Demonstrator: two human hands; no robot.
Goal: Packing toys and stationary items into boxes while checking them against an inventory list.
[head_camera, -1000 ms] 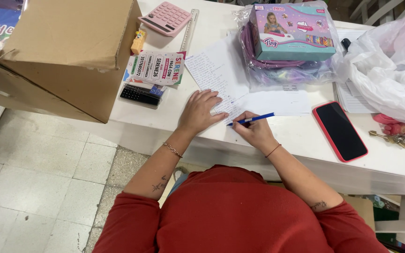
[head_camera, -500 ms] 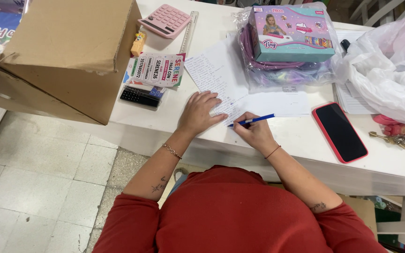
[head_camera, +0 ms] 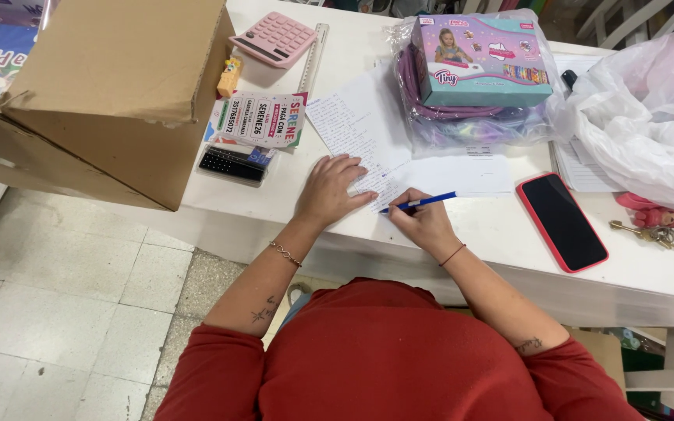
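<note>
My left hand [head_camera: 333, 190] lies flat, fingers spread, on a handwritten sheet of paper [head_camera: 359, 125] on the white table [head_camera: 493, 234]. My right hand [head_camera: 424, 224] grips a blue pen [head_camera: 423, 203], its tip on the paper's lower edge beside the left fingertips. A second white sheet [head_camera: 462, 173] lies just right of the pen. I wear red sleeves, a chain bracelet on the left wrist and a red cord on the right.
A large cardboard box [head_camera: 111, 93] overhangs the table's left end. Behind it lie a pink calculator [head_camera: 273, 38], a ruler [head_camera: 312, 58], a printed card [head_camera: 263, 118]. A toy box in plastic wrap [head_camera: 481, 62], white bags [head_camera: 649, 117], a red-cased phone [head_camera: 562, 221] and keys [head_camera: 653, 226] sit right.
Both hands stay in place on the paper; the pen has barely shifted. The view has moved slightly.
</note>
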